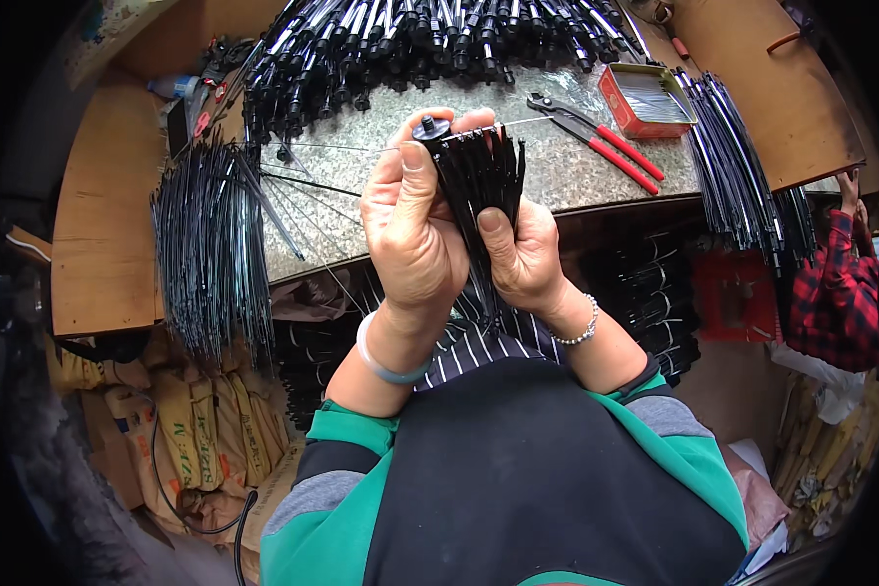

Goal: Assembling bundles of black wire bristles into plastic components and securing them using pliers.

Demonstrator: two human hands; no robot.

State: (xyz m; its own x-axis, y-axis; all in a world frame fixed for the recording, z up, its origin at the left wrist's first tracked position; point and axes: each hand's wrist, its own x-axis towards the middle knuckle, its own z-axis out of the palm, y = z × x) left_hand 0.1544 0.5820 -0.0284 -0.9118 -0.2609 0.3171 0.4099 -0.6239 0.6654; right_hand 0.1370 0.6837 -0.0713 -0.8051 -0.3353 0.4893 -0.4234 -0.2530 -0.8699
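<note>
Both hands closed around one black rib bundle (479,181), held upright above the desk (566,166) edge: left hand (412,234) wraps the capped top, right hand (523,259) pinches the lower ribs. Risk, left to right: loose rods (210,249) overhanging the desk (could slide off if nudged); thin wire (342,148) may slip; the bundle's splayed ribs could snag near the red-handled pliers (596,140).
</note>
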